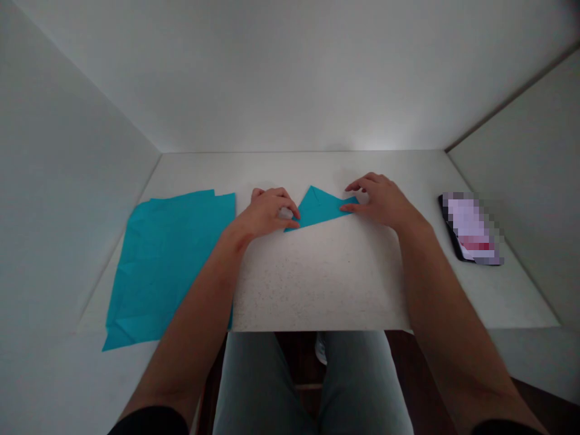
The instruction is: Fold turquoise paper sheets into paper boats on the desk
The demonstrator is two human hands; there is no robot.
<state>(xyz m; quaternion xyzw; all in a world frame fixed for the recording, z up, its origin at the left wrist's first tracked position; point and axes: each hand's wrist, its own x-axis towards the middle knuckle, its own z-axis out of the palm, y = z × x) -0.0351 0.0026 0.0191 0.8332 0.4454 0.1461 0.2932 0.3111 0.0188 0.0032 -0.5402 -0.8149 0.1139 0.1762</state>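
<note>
A small piece of folded blue paper (319, 207) lies on the white table, with a peak at its upper left and a narrow tail to the right. At its left corner, the thumb and forefinger of my left hand (270, 211) close on the paper; that corner is partly hidden by the fingers. My right hand (378, 196) holds the right tail, thumb on the near side and curved fingers on the far side.
Large creased sheets of blue paper (172, 266) lie on the left, overhanging the table's front edge. A phone (471, 229) with a lit, blurred screen rests at the right. White panels (299, 78) enclose the white table (317, 278) at the back and sides.
</note>
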